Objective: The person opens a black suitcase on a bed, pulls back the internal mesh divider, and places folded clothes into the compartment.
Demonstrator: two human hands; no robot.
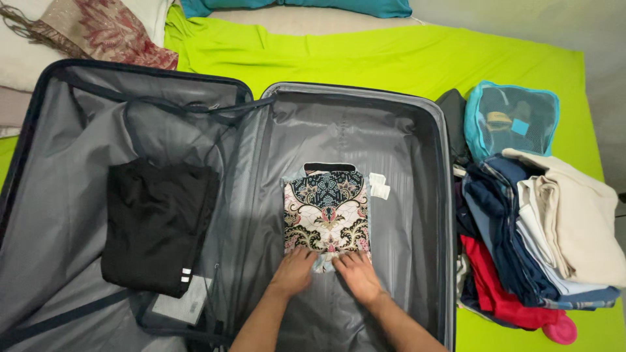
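Note:
A folded patterned garment [326, 208], cream and dark with floral motifs, lies in the right half of an open grey suitcase [438, 195]. My left hand [293, 270] and my right hand [357, 274] both press flat on the garment's near edge, fingers spread and side by side. A small white tag [379, 186] sits just beyond the garment's far right corner. In the left half of the suitcase lies a folded black garment [156, 225] with small white stripes at its near corner.
The suitcase lies on a lime green sheet [365, 58]. To the right a pile of folded clothes [548, 241] in cream, navy and red sits beside a teal mesh packing cube [512, 120]. A patterned red scarf [104, 29] lies at the top left.

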